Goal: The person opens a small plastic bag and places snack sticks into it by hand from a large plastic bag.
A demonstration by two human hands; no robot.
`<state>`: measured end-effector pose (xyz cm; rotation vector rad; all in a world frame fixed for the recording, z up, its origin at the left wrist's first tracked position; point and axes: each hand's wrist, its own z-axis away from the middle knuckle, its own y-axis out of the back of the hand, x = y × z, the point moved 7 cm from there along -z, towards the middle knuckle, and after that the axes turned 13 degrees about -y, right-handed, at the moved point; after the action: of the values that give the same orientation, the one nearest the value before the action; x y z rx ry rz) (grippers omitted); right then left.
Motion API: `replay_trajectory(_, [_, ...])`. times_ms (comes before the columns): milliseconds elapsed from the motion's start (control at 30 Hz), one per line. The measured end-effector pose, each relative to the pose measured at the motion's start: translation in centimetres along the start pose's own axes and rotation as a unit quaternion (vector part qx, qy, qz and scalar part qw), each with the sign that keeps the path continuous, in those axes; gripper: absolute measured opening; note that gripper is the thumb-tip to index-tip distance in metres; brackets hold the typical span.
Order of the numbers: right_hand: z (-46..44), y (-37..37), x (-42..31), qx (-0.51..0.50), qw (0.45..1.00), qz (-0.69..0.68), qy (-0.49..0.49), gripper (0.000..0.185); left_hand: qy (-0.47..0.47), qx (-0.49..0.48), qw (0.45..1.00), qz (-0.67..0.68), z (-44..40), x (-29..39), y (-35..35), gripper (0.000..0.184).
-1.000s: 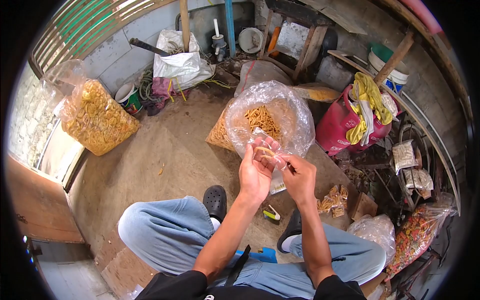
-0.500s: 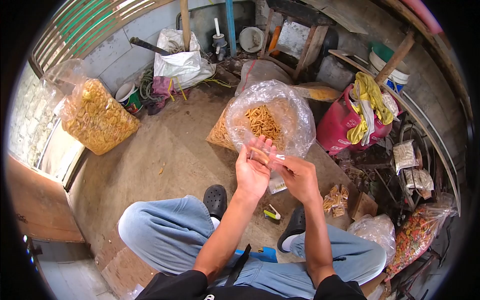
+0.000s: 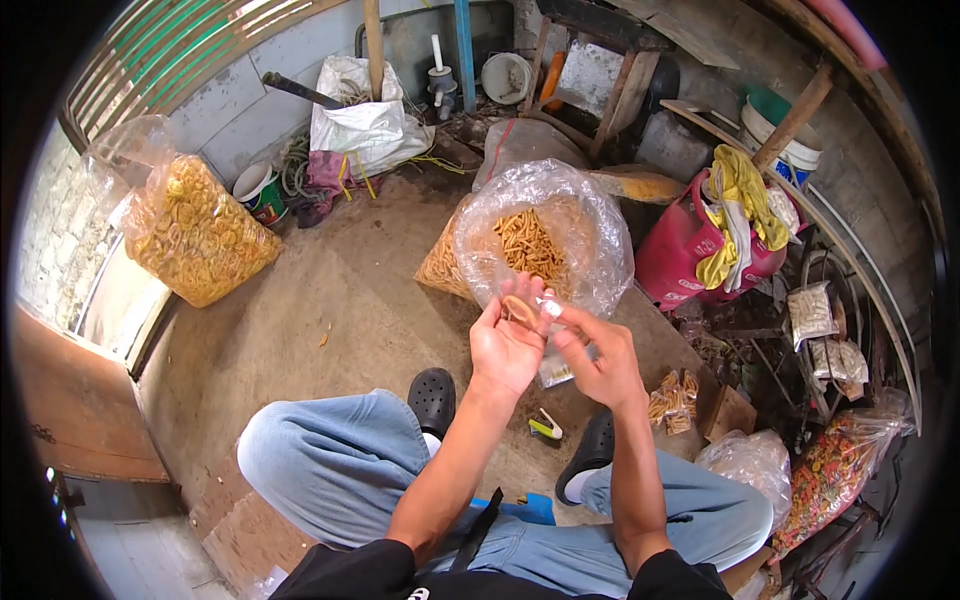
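A small clear plastic bag (image 3: pixel 521 311) with a few brown snack sticks in it lies across the fingers of my left hand (image 3: pixel 508 352), which is palm up and holds it. My right hand (image 3: pixel 606 366) is beside the bag's right end, its thumb and forefinger apart and the forefinger close to the plastic; I cannot tell if it touches. Just beyond my hands stands a large open clear bag (image 3: pixel 598 250) full of stick snacks (image 3: pixel 530 245). On the floor between my feet lies a green-and-white stapler (image 3: pixel 545 426). A packet (image 3: pixel 556 371) lies partly hidden behind my right hand.
Several small filled packets (image 3: pixel 673 402) lie by my right foot. A big bag of yellow snacks (image 3: pixel 200 235) stands at left. To the right are a pink gas cylinder (image 3: pixel 665 245) draped with a yellow cloth (image 3: pixel 745 205) and a bag of colourful snacks (image 3: pixel 835 470).
The thumb and forefinger of my right hand have parted from their pinch at the small bag's end. My left hand stays in place under the bag.
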<state>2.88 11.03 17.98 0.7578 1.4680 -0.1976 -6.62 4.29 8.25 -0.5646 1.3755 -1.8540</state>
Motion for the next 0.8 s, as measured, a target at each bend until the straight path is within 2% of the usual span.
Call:
replay_trajectory(67, [0.1,-0.4,-0.6,-0.009,0.991,0.120,0.061,0.033,0.053,-0.128,0.990,-0.007,1.4,-0.7,-2.4,0.034])
replay_trajectory(200, [0.1,-0.9,-0.9,0.031,0.981,0.158,0.108,0.031,0.031,-0.083,0.996,-0.004,1.1,-1.1,-2.4,0.034])
replay_trajectory(400, [0.0,-1.1,-0.4,0.044,0.980,0.154,0.120,0.028,0.018,-0.135,0.989,-0.050,1.6,-1.3,-3.0,0.039])
replay_trajectory(600, [-0.1,-1.2,0.0,0.050,0.979,0.152,0.124,0.028,0.007,-0.073,0.994,-0.083,0.7,-0.8,-1.5,0.030])
replay_trajectory(700, [0.1,-1.0,-0.6,0.037,0.988,0.096,0.117,0.029,0.011,-0.084,0.995,-0.044,0.4,-0.6,-1.5,0.025])
replay_trajectory(767, [0.0,-0.7,-0.4,0.043,0.993,0.102,0.050,0.029,-0.010,-0.051,0.996,-0.066,0.2,-0.3,-1.3,0.023])
replay_trajectory(800, [-0.1,-0.8,0.1,0.043,0.993,0.102,0.050,0.029,-0.010,-0.051,0.997,-0.065,0.2,-0.3,-1.3,0.023])
